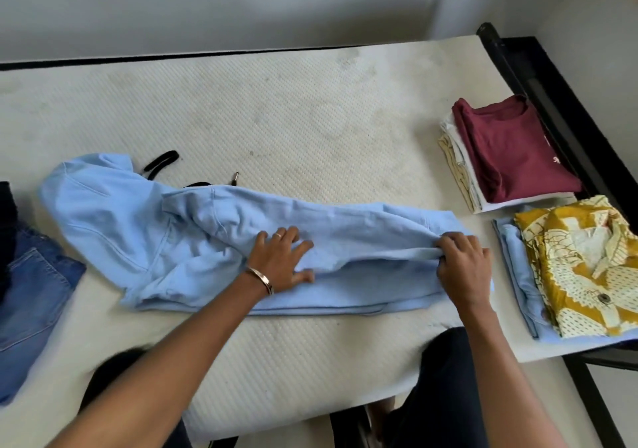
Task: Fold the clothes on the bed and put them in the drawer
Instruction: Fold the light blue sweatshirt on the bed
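Hands (281, 261) flat and gripping hoodie (145, 226)

The hoodie (193, 233) is pale sky blue, with a black drawstring (160, 163). The mattress (276, 119) is off-white with a fine dotted weave. The jeans (31, 295) are mid-blue denim. The folded T-shirt (511, 151) is maroon, on cream and white pieces. The shirt (580, 268) is mustard yellow with a cream print and dots. The bed frame (552, 102) is black.
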### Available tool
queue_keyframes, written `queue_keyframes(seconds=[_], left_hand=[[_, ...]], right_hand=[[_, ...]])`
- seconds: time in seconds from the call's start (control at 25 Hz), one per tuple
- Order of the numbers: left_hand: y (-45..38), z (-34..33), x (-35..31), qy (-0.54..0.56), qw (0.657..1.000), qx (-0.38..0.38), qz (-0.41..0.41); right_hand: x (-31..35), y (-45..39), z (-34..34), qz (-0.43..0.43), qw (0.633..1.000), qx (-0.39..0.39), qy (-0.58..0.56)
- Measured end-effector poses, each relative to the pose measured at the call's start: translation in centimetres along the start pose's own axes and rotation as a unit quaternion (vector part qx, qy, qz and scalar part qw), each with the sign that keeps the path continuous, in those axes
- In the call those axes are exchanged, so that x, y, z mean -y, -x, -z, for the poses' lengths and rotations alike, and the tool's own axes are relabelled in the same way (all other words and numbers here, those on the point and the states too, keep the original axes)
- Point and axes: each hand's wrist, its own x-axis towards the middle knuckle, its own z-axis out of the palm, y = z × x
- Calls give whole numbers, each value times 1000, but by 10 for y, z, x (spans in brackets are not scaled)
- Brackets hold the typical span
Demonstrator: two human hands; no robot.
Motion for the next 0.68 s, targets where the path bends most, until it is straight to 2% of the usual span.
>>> queue_keyframes(seconds=[0.08, 0.24, 0.28, 0.32, 0.36, 0.44, 0.48, 0.52, 0.6, 0.68], left_hand=[[11, -5, -12, 6, 1000, 28, 2], [5, 11, -7, -7, 985, -172, -1], [4, 15, -4, -10, 974, -224, -7], [5, 13, -3, -20, 967, -255, -10], [7, 6, -2, -26, 964, -262, -21], [17, -10, 5, -5, 988, -151, -33], [23, -16, 6, 6, 997, -61, -36], [27, -23, 7, 27, 999, -5, -36], [30, -23, 7, 103, 994, 47, 7], [19, -17, 5, 188, 980, -31, 60]], right_hand=[[-4, -13, 13, 23, 998, -65, 10], [-8, -32, 35, 61, 988, -139, 18], [-7, -30, 30, 60, 991, -121, 14], [-9, -23, 23, 61, 995, -71, 20], [-12, -12, 14, 65, 997, 22, 33], [-15, 6, 0, 30, 970, 241, 29], [-15, 11, -2, -22, 946, 323, 11], [-13, 11, -3, -66, 935, 348, -20], [-4, 6, -2, -119, 944, 292, -97], [1, -5, -3, -177, 951, 186, -172]])
